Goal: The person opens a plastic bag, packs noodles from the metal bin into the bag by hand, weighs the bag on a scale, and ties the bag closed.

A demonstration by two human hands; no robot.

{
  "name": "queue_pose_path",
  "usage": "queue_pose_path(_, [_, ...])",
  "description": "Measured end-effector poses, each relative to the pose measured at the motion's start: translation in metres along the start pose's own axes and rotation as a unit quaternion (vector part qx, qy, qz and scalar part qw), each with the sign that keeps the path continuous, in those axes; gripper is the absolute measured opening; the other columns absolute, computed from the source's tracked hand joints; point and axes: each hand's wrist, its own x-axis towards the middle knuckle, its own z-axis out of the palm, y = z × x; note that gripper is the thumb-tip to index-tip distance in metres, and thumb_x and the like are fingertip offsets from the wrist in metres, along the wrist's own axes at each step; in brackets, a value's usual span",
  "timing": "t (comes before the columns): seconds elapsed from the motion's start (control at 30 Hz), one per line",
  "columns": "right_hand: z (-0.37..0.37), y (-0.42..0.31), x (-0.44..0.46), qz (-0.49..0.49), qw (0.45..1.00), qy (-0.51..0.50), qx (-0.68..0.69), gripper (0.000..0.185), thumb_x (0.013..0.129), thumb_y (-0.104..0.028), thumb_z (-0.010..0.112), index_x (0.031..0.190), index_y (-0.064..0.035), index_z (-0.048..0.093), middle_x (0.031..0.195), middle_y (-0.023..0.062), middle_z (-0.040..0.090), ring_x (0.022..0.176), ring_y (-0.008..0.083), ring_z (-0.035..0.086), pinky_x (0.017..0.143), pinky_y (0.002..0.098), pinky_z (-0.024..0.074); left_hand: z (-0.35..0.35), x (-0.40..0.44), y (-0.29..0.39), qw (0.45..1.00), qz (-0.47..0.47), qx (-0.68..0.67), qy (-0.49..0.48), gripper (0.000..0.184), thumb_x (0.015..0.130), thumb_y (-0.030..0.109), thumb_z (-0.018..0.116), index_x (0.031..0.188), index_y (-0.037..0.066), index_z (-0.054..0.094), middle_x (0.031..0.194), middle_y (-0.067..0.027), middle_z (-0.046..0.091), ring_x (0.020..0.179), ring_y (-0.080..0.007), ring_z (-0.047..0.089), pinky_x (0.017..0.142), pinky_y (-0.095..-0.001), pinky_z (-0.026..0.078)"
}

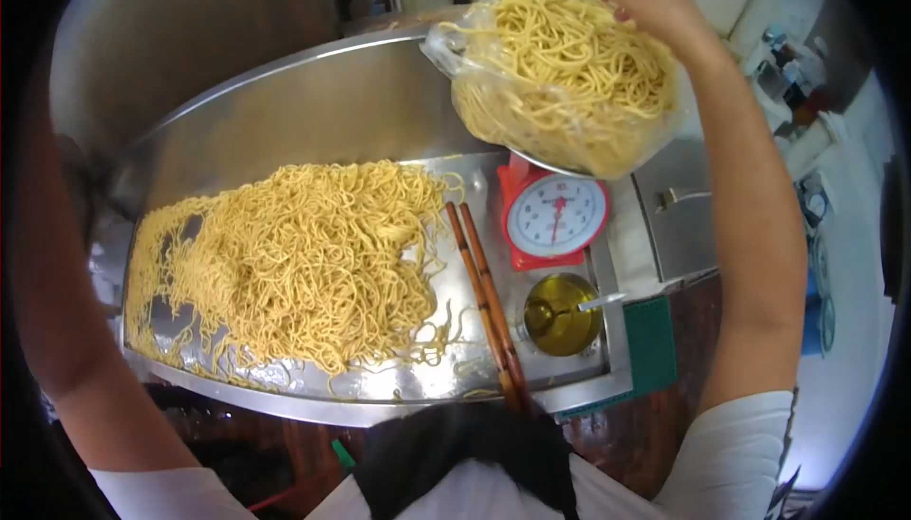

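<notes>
At the top right, my right hand [655,0] is closed, with its fingertips pinched at the upper rim of a clear plastic bag [465,69]. Thick yellow noodles [579,50] fill the bag, which rests on the pan of a red dial scale [556,214]. The scale's needle points downward. My left forearm [71,330] reaches up along the dark left edge, and its hand is outside the view. Between my arms, a big heap of loose noodles [313,264] covers much of a metal tray [370,389].
Two long brown wooden sticks [489,311] lie across the tray right of the heap. Near them stands a bowl of yellow-green oil [562,316] with a utensil handle [603,301] sticking out. A green mat [650,344] shows at the tray's right corner.
</notes>
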Motion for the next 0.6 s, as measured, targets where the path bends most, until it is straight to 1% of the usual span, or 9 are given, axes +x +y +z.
queue_pose_path(0.07, [-0.015, -0.007, -0.009, -0.008, 0.998, 0.042, -0.047, 0.022, 0.082, -0.021, 0.066, 0.088, -0.0006, 0.071, 0.082, 0.0134, 0.071, 0.072, 0.02, 0.066, 0.067, 0.0345, 0.0525, -0.055, -0.021, -0.029, 0.965, -0.136, 0.223, -0.023, 0.034, 0.088, 0.028, 0.064, 0.114, 0.007, 0.055, 0.103, -0.0091, 0.059, 0.092, -0.0168, 0.057, 0.076, -0.0319, 0.044])
queue_pose_path(0.1, [-0.019, -0.007, -0.014, -0.031, 0.996, 0.059, -0.065, 0.022, 0.082, -0.022, 0.066, 0.086, -0.0009, 0.071, 0.08, 0.0131, 0.07, 0.072, 0.0206, 0.066, 0.067, 0.035, 0.0523, -0.077, -0.033, -0.043, 0.904, -0.242, 0.348, -0.058, 0.038, 0.087, 0.027, 0.065, 0.117, 0.006, 0.056, 0.107, -0.0103, 0.061, 0.096, -0.0175, 0.059, 0.079, -0.0324, 0.046])
queue_pose_path(0.17, [-0.017, 0.008, -0.008, -0.04, 0.993, 0.066, -0.089, 0.02, 0.08, -0.022, 0.066, 0.084, -0.0029, 0.072, 0.076, 0.0127, 0.07, 0.072, 0.0234, 0.066, 0.068, 0.0363, 0.0521, -0.112, -0.061, -0.073, 0.683, -0.418, 0.569, -0.186, 0.047, 0.085, 0.027, 0.068, 0.125, 0.005, 0.057, 0.116, -0.0128, 0.064, 0.104, -0.019, 0.062, 0.086, -0.0333, 0.049])
queue_pose_path(0.2, [-0.018, 0.007, -0.011, -0.035, 0.993, 0.045, -0.106, 0.02, 0.08, -0.022, 0.066, 0.084, -0.0032, 0.072, 0.077, 0.0133, 0.07, 0.072, 0.0241, 0.066, 0.069, 0.0363, 0.0521, -0.14, -0.08, -0.105, 0.636, -0.337, 0.614, -0.324, 0.048, 0.078, 0.018, 0.072, 0.122, 0.003, 0.058, 0.113, -0.0161, 0.065, 0.107, -0.0213, 0.061, 0.089, -0.0342, 0.049])
queue_pose_path(0.27, [-0.015, -0.002, -0.012, -0.032, 0.991, 0.002, -0.132, 0.019, 0.079, -0.021, 0.066, 0.085, -0.004, 0.072, 0.078, 0.0144, 0.07, 0.073, 0.0257, 0.067, 0.07, 0.0364, 0.0522, -0.147, -0.112, -0.133, 0.576, -0.249, 0.691, -0.358, 0.061, 0.074, 0.025, 0.078, 0.126, 0.002, 0.056, 0.114, -0.0164, 0.065, 0.109, -0.0238, 0.061, 0.093, -0.0351, 0.048])
queue_pose_path(0.37, [-0.016, -0.016, -0.018, -0.06, 0.985, 0.019, -0.158, 0.023, 0.077, -0.022, 0.064, 0.09, -0.0044, 0.072, 0.083, 0.0171, 0.07, 0.079, 0.0291, 0.067, 0.073, 0.0372, 0.0524, -0.113, -0.103, -0.141, 0.719, -0.291, 0.564, -0.284, 0.055, 0.077, 0.026, 0.075, 0.122, 0.0, 0.058, 0.116, -0.0162, 0.064, 0.113, -0.0253, 0.059, 0.096, -0.0354, 0.045])
queue_pose_path(0.4, [-0.017, -0.022, -0.02, -0.054, 0.986, 0.02, -0.157, 0.025, 0.077, -0.023, 0.064, 0.092, -0.0045, 0.072, 0.084, 0.0175, 0.07, 0.081, 0.0297, 0.068, 0.074, 0.0372, 0.0524, -0.104, -0.097, -0.144, 0.751, -0.295, 0.521, -0.28, 0.057, 0.08, 0.035, 0.071, 0.122, 0.0, 0.058, 0.116, -0.0158, 0.064, 0.11, -0.025, 0.06, 0.095, -0.0356, 0.046])
queue_pose_path(0.5, [-0.017, 0.007, 0.001, -0.216, 0.932, 0.174, -0.234, 0.029, 0.082, -0.032, 0.061, 0.078, -0.0041, 0.068, 0.067, 0.0118, 0.066, 0.059, 0.0244, 0.062, 0.055, 0.0377, 0.0485, -0.066, -0.081, -0.15, 0.811, -0.303, 0.424, -0.266, 0.072, 0.087, 0.064, 0.053, 0.124, 0.002, 0.058, 0.11, -0.013, 0.066, 0.099, -0.0215, 0.063, 0.086, -0.0346, 0.048])
queue_pose_path(0.6, [-0.033, 0.037, 0.001, -0.142, 0.905, 0.211, -0.34, 0.041, 0.08, -0.042, 0.067, 0.094, -0.0036, 0.066, 0.082, 0.0143, 0.07, 0.074, 0.0305, 0.069, 0.068, 0.0415, 0.0542, -0.018, -0.077, -0.171, 0.883, -0.372, 0.202, -0.205, 0.091, 0.08, 0.078, 0.046, 0.131, 0.002, 0.051, 0.101, -0.008, 0.065, 0.087, -0.0174, 0.062, 0.076, -0.032, 0.047])
